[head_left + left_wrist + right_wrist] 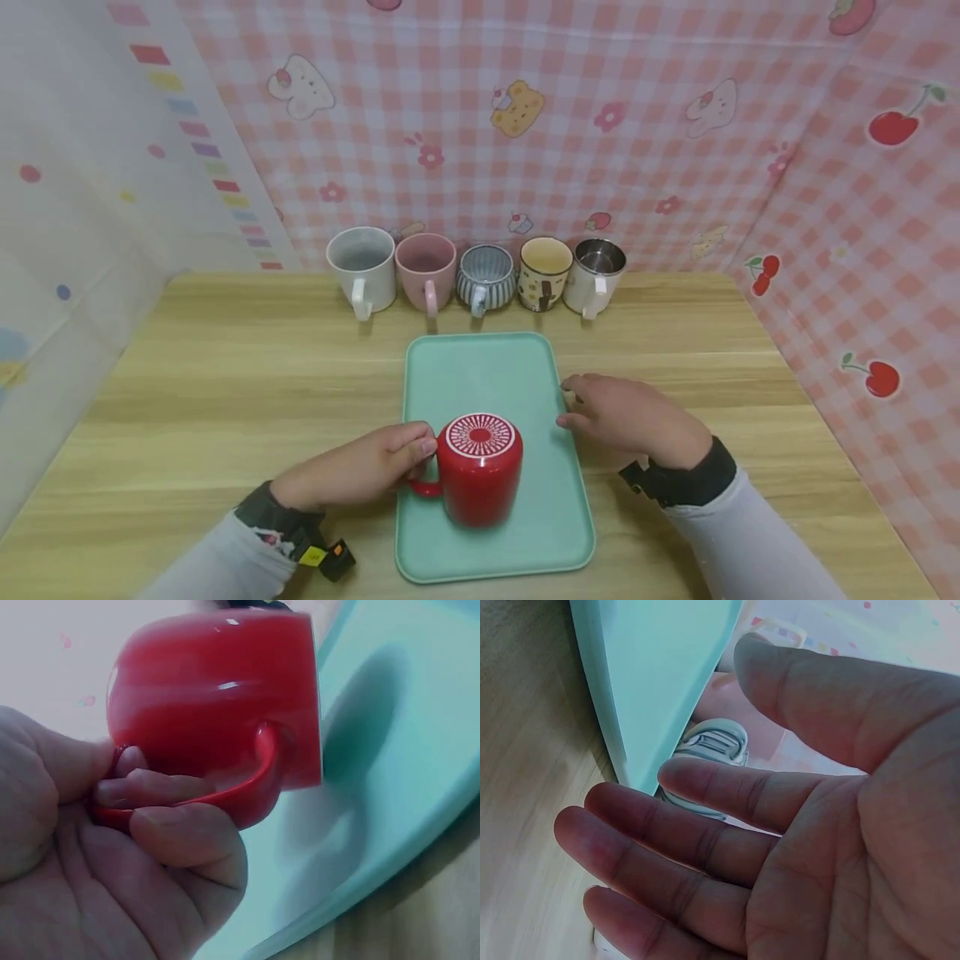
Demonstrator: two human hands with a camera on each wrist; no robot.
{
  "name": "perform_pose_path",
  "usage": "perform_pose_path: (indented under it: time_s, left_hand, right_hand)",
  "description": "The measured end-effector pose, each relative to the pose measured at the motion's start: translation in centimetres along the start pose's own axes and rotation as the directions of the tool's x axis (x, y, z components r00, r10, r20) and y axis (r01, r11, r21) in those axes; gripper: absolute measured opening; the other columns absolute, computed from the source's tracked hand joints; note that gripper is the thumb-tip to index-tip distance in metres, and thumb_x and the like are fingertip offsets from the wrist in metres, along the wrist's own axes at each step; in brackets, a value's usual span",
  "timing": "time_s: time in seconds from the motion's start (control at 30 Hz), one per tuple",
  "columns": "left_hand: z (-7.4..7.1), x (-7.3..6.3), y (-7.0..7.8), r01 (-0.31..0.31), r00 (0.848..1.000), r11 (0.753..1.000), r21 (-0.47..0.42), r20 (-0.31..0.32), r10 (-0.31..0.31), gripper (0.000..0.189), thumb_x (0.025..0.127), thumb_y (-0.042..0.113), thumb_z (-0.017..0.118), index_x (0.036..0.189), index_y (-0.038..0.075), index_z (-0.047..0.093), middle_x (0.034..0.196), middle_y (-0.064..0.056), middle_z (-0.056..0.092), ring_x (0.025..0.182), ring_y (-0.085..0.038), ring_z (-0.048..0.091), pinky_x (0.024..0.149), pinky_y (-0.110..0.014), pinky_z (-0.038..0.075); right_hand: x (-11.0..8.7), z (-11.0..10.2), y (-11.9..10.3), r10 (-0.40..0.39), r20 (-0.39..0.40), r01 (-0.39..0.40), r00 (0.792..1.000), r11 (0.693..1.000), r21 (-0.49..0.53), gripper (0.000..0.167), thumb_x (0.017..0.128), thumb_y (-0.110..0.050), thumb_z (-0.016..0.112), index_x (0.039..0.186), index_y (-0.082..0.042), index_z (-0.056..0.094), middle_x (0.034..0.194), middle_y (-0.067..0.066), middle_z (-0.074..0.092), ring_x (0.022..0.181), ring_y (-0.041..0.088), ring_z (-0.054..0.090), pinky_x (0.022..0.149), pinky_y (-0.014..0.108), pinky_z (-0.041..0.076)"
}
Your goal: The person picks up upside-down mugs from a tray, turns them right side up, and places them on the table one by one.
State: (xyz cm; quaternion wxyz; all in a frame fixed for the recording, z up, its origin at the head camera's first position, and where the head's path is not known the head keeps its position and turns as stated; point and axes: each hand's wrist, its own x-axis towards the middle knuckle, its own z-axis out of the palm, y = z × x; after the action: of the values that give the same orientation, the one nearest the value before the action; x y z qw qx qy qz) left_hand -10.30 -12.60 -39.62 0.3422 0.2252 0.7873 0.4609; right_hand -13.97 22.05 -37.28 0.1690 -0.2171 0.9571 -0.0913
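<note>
My left hand (363, 467) grips the handle of a red mug (482, 487) between its thumb and curled fingers. The mug is upside down, its white-and-red patterned base facing up. In the left wrist view, the rim of the red mug (217, 682) is close over the tray, which carries its shadow. That mint-green tray (480, 367) lies lengthwise on the wooden table. Beside the tray's right edge, my right hand (637, 417) holds nothing. Its fingers (652, 847) look loosely extended in the right wrist view, with the thumb apart.
Behind the tray, a row of cups lines the back of the table (247, 375): a white mug (375, 279), a pink mug (416, 279), a striped blue-grey cup (498, 292), a patterned yellow cup (532, 287) and a white steel-lined mug (581, 292). Printed cloth walls (465, 100) surround the table.
</note>
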Motion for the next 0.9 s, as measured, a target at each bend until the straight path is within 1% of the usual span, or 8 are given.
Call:
perform_pose_path:
  time_s: [0.1, 0.2, 0.33, 0.43, 0.5, 0.63, 0.77, 0.9]
  left_hand:
    - [0.1, 0.3, -0.1, 0.021, 1.000, 0.992, -0.123, -0.020, -0.023, 0.036, 0.111, 0.040, 0.046, 0.101, 0.007, 0.053, 0.082, -0.005, 0.052, 0.075, -0.020, 0.049, 0.069, -0.026, 0.044]
    - [0.1, 0.6, 0.2, 0.043, 0.997, 0.964, -0.264, -0.055, -0.059, 0.037, 0.110, 0.040, 0.048, 0.099, 0.005, 0.051, 0.081, -0.005, 0.052, 0.073, -0.019, 0.049, 0.067, -0.024, 0.043]
    - [-0.3, 1.5, 1.1, 0.031, 0.990, 0.904, -0.426, -0.110, -0.086, 0.033, 0.109, 0.037, 0.051, 0.101, 0.005, 0.050, 0.082, -0.005, 0.052, 0.074, -0.016, 0.050, 0.066, -0.021, 0.043]
    - [-0.4, 2.4, 1.9, 0.006, 0.988, 0.843, -0.538, -0.128, -0.088, 0.029, 0.110, 0.035, 0.050, 0.104, 0.006, 0.050, 0.084, -0.003, 0.050, 0.076, -0.014, 0.049, 0.065, -0.020, 0.043]
    - [-0.5, 3.0, 2.6, -0.006, 0.987, 0.792, -0.610, -0.132, -0.095, 0.027, 0.111, 0.033, 0.049, 0.107, 0.007, 0.049, 0.085, -0.001, 0.050, 0.076, -0.012, 0.049, 0.064, -0.019, 0.043]
    - [-0.5, 4.1, 4.1, -0.042, 0.986, 0.667, -0.744, -0.139, -0.093, 0.023, 0.112, 0.031, 0.046, 0.107, 0.009, 0.046, 0.083, 0.001, 0.048, 0.075, -0.009, 0.048, 0.061, -0.017, 0.042]
    - [-0.5, 5.3, 5.6, -0.089, 0.987, 0.528, -0.844, -0.147, -0.068, 0.021, 0.114, 0.030, 0.040, 0.105, 0.011, 0.044, 0.081, 0.002, 0.046, 0.073, -0.008, 0.046, 0.059, -0.017, 0.040]
    - [-0.4, 6.4, 6.8, -0.115, 0.989, 0.385, -0.916, -0.144, -0.046, 0.020, 0.114, 0.032, 0.040, 0.105, 0.015, 0.043, 0.081, 0.003, 0.045, 0.073, -0.007, 0.045, 0.060, -0.017, 0.038]
  right_hand:
    - [0.1, -0.1, -0.2, 0.003, 0.004, -0.003, 1.000, 1.000, 0.000, 0.053, 0.099, -0.040, 0.069, 0.137, -0.004, 0.061, 0.122, 0.012, 0.072, 0.108, 0.026, 0.070, 0.094, 0.051, 0.059]
    - [0.2, -0.1, -0.3, 0.006, 0.008, -0.006, 1.000, 1.000, 0.001, 0.053, 0.099, -0.040, 0.070, 0.137, -0.004, 0.061, 0.124, 0.012, 0.072, 0.110, 0.027, 0.070, 0.095, 0.051, 0.059]
    - [0.3, -0.2, -0.3, 0.011, 0.010, -0.011, 1.000, 1.000, 0.014, 0.052, 0.097, -0.038, 0.072, 0.136, -0.006, 0.062, 0.123, 0.011, 0.072, 0.107, 0.025, 0.070, 0.095, 0.051, 0.059]
    - [0.3, -0.2, -0.4, 0.018, 0.008, -0.018, 1.000, 1.000, 0.024, 0.051, 0.096, -0.037, 0.074, 0.135, -0.007, 0.063, 0.122, 0.011, 0.072, 0.105, 0.025, 0.070, 0.093, 0.051, 0.060]
    - [0.3, -0.1, -0.4, 0.023, 0.008, -0.023, 1.000, 0.999, 0.033, 0.051, 0.095, -0.037, 0.076, 0.135, -0.007, 0.064, 0.120, 0.010, 0.073, 0.103, 0.025, 0.070, 0.092, 0.050, 0.061]
    - [0.2, 0.0, -0.5, 0.027, 0.005, -0.027, 1.000, 0.998, 0.051, 0.050, 0.093, -0.037, 0.077, 0.133, -0.009, 0.065, 0.116, 0.007, 0.074, 0.098, 0.022, 0.070, 0.090, 0.049, 0.061]
    - [0.3, 0.1, -0.4, 0.020, -0.001, -0.020, 1.000, 0.999, 0.046, 0.051, 0.093, -0.037, 0.078, 0.133, -0.008, 0.065, 0.114, 0.006, 0.074, 0.096, 0.021, 0.070, 0.090, 0.048, 0.061]
    - [0.4, 0.2, -0.1, 0.016, 0.001, -0.016, 1.000, 0.999, 0.033, 0.055, 0.093, -0.038, 0.078, 0.135, -0.007, 0.064, 0.113, 0.007, 0.074, 0.095, 0.021, 0.070, 0.090, 0.048, 0.062]
